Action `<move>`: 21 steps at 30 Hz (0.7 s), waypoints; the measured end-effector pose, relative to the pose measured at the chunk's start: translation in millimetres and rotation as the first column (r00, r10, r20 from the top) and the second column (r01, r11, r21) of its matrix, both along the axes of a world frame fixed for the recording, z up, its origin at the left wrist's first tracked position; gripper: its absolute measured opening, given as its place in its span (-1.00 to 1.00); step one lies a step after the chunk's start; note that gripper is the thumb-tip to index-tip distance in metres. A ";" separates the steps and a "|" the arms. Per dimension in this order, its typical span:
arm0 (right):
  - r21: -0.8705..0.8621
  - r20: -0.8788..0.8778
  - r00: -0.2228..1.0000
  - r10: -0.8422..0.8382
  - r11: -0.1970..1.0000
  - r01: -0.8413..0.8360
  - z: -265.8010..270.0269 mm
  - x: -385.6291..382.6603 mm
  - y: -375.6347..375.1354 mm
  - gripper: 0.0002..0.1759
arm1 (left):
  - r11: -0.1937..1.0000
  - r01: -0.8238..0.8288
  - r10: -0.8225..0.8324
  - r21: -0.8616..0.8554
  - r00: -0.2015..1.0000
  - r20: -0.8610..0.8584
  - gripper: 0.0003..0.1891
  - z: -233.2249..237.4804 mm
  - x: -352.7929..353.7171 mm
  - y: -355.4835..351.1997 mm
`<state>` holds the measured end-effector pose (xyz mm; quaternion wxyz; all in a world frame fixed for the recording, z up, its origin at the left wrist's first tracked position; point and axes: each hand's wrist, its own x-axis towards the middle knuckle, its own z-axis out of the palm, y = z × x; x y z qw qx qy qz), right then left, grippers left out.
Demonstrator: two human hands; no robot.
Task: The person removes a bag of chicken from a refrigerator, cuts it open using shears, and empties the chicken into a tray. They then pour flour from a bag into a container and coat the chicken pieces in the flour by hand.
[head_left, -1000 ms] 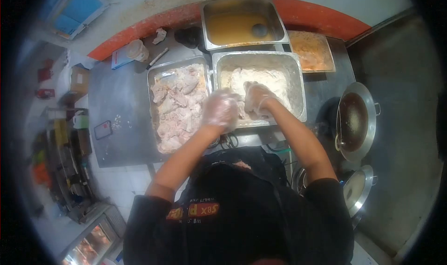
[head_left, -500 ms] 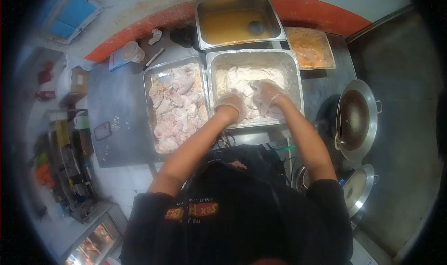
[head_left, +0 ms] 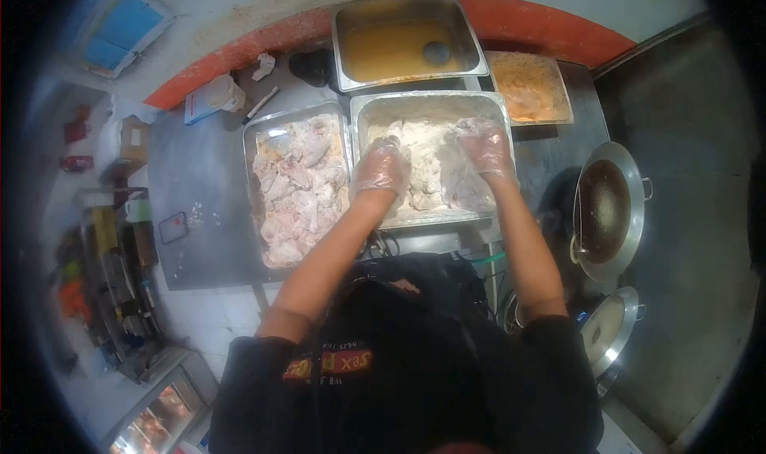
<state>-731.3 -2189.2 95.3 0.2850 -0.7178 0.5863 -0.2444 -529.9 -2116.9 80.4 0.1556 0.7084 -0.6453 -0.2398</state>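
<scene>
Both gloved hands have drawn apart in the flour tray (head_left: 431, 97). The left hand (head_left: 381, 171) closes over coated chicken (head_left: 427, 176); the right hand (head_left: 487, 152) lies spread.

The rectangular steel pan of white flour (head_left: 432, 96) sits level on the dark surface (head_left: 199, 175), its rim and inner walls dusted white. Heaped inside are pale, flour-coated chicken pieces (head_left: 429, 176) (lumpy, too caked to count), piled through the middle and near half, with loose flour banked toward the far wall.
</scene>
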 end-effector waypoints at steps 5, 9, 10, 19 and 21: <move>-0.082 -0.144 0.980 -0.136 0.989 0.125 -36.0 47.6 38.4 -0.72 | 0.983 -0.061 0.036 -0.176 0.990 -0.139 -0.76 -7.5 -45.2 2.3; 0.114 -0.052 0.963 -0.264 0.957 0.268 -0.7 26.2 35.1 -0.76 | 0.975 -0.179 0.151 -0.134 0.969 -0.196 -0.71 -4.6 -24.0 -8.1; 0.117 -0.054 0.962 -0.267 0.955 0.272 -8.8 32.0 41.3 -0.76 | 0.976 -0.176 0.148 -0.131 0.969 -0.197 -0.71 -4.3 -31.3 -2.1; -0.158 -0.075 0.967 -0.242 0.961 0.229 -47.7 -1.6 50.3 -0.70 | 0.915 0.228 -0.117 -0.333 0.939 0.322 -0.65 -16.2 -4.9 19.6; -0.137 -0.067 0.976 -0.208 0.971 0.197 -76.0 -10.8 16.7 -0.70 | 0.944 0.268 -0.175 -0.195 0.903 0.393 -0.61 -3.8 -5.2 -3.0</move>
